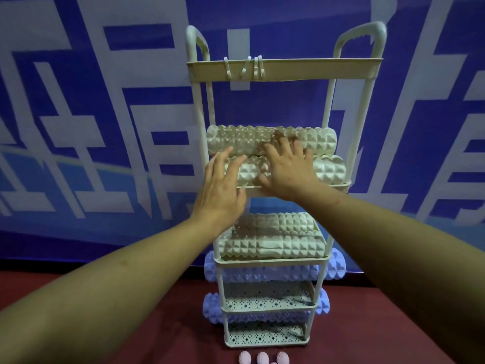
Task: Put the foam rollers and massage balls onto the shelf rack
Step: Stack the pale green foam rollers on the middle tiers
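Your left hand [220, 190] and right hand [286, 172] lay flat, fingers spread, on cream rollers [325, 153] in rack [284, 68]. Purple rollers [265, 274] shelved lower. Massage balls [262, 358] remained on floor below rack.

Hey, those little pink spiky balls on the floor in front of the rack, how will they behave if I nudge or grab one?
The pink balls are round and lie loose on the red floor, so a nudge would probably send one rolling. Their bumpy surface likely gives fingers good grip rather than slipping. They look small, so probably light, though the picture cannot confirm that.
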Tool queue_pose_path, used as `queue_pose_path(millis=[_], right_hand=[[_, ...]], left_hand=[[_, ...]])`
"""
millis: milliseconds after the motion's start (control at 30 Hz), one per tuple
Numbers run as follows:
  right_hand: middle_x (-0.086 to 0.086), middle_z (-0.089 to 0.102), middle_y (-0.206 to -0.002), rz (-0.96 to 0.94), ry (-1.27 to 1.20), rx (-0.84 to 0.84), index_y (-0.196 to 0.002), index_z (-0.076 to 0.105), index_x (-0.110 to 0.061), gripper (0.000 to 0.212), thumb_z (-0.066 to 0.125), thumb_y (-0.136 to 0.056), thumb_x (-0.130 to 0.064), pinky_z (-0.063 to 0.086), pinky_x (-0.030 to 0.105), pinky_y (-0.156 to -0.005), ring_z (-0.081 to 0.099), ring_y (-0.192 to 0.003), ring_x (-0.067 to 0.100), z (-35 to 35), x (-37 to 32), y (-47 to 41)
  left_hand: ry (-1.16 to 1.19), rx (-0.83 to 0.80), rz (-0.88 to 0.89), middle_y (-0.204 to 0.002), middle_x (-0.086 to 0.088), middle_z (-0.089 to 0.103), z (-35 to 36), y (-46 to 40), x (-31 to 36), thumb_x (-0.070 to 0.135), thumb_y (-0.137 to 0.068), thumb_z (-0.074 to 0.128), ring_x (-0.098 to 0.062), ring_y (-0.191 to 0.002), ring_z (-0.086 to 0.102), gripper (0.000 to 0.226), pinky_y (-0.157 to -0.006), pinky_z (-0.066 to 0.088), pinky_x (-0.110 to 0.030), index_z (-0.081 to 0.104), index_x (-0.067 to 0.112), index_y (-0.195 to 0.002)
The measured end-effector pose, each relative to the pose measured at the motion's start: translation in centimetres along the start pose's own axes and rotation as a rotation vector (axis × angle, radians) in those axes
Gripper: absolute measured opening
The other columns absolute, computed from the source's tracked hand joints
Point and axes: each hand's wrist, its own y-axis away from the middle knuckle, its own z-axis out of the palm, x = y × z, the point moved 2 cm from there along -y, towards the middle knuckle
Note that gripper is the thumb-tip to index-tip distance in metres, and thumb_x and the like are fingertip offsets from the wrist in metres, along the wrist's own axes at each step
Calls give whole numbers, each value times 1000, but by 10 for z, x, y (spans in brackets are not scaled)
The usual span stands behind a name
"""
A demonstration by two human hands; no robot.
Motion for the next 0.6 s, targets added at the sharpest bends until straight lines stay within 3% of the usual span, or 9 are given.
queue_pose_path(millis=[100,267,400,467,600], right_hand=[[11,19,-161,74,-20,28,-150,26,-30,70,47,-87,-53,18,64,-111,14,-146,43,-17,12,-16],[7,7,-165,280,-24,-77,-154,13,-40,76,44,-88,-61,9,76,-108,0,-147,49,-24,49,-37],[-1,4,-165,358,-237,-116,-153,12,-41,84,44,-83,-72,12,76,-109,-10,-147,48,-5,64,-32],[-4,9,-164,359,-268,-61,-151,17,-42,83,46,-80,-75,21,72,-110,-2,-148,45,0,68,-27],[3,34,-151,360,-250,74,-141,36,-37,77,55,-77,-75,39,60,-104,31,-135,42,1,76,-26]], left_hand=[[28,-26,-47,-160,4,6,0,-26,8,14,-89,54,-22,-147,8,68,-115,28,-43,25,28,-149],[-47,-99,-310,-162,-5,-4,-1,-76,13,25,-92,49,-37,-147,-1,68,-118,14,-48,17,31,-151],[-124,-167,-372,-163,-6,-6,7,-89,13,35,-97,45,-44,-146,-3,58,-117,14,-54,24,28,-150],[-131,-169,-382,-162,-6,1,12,-91,15,41,-96,47,-44,-145,2,56,-114,19,-57,31,26,-147],[-134,-93,-353,-157,-7,13,17,-90,8,49,-90,56,-44,-142,13,61,-113,24,-54,33,32,-144]])
